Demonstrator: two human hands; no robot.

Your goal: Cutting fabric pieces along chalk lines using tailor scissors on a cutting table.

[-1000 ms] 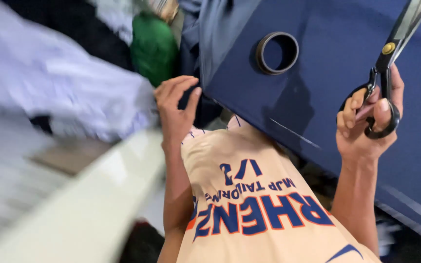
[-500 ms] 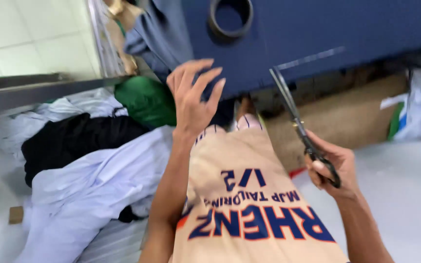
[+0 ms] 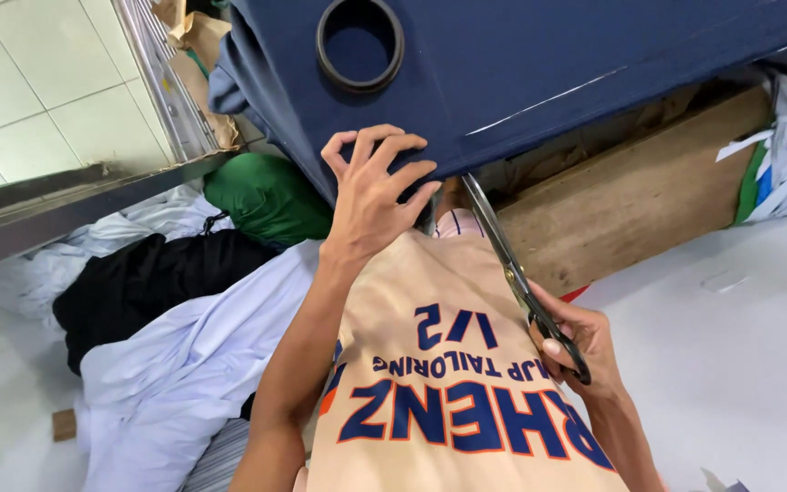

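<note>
Your hands at the navy cloth's edge.
Left hand, fingers spread, presses navy fabric; right hand grips scissors, blades beside the edge; green bundle left.

Our left hand rests on the hanging edge of the cloth, just below its ring. Our right hand, lower and to the right, holds the scissors, whose blades reach up to that edge. A cloth heap lies left of us, with a wooden plank behind the scissors.
</note>
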